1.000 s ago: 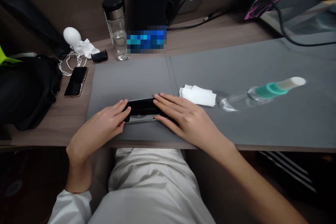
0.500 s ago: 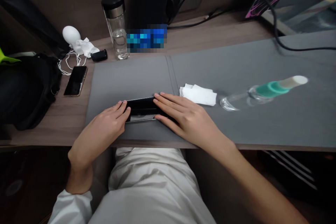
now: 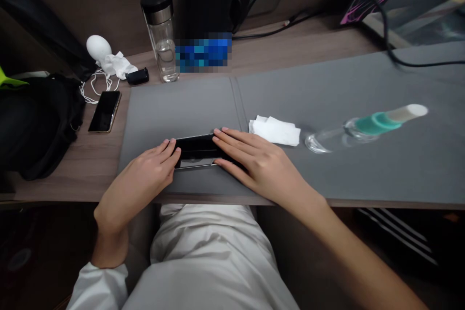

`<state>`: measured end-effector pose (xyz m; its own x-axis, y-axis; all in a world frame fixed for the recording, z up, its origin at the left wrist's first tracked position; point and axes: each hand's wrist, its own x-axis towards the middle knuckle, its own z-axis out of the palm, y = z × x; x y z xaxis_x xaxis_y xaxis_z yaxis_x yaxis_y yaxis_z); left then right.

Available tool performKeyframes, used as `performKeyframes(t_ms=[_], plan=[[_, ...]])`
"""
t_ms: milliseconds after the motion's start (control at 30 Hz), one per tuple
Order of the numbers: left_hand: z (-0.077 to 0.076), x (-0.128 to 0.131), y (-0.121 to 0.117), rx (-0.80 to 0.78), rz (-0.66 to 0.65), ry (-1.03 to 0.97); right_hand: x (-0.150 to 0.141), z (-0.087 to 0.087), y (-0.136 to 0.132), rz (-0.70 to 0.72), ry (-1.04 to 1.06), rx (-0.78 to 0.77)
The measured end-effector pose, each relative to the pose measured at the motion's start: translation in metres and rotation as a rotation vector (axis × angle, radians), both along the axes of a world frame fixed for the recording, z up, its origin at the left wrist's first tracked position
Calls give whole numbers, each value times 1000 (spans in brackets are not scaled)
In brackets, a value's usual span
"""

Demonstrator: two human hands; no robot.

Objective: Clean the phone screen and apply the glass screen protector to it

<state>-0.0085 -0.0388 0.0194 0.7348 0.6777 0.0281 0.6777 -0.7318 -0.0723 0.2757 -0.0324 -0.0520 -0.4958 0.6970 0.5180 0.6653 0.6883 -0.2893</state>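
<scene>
A dark glossy smartphone [image 3: 198, 151] with a thin bright rim lies lengthwise on the grey desk mat, near the desk's front edge. My left hand [image 3: 150, 169] is closed around its left end, fingertips along the far edge and screen. Its thumb is mostly hidden. My right hand [image 3: 259, 162] covers the right end, with the fingers over the far side and the thumb at the near edge. Just beyond my right hand is a folded white tissue [image 3: 276, 131]. Farther right is a clear bottle [image 3: 378, 123] with a green and white top.
Another phone [image 3: 105, 111] lies on the wood at left, by a black bag [image 3: 36, 121]. A glass water bottle [image 3: 165, 43] stands behind the desk mat [image 3: 327, 92]. A white egg-shaped object [image 3: 99, 48] and cords are at the back left. A black cable [image 3: 421, 64] crosses the right side.
Both hands and the smartphone keep the same position. Only a very slight shift of the view shows, mostly at the right side.
</scene>
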Motion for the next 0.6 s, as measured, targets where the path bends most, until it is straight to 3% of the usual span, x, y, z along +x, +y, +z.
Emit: performKeyframes(t_ms=[600], plan=[[0,-3,1,-15,1,6,0,0,0,-2,-7,7]])
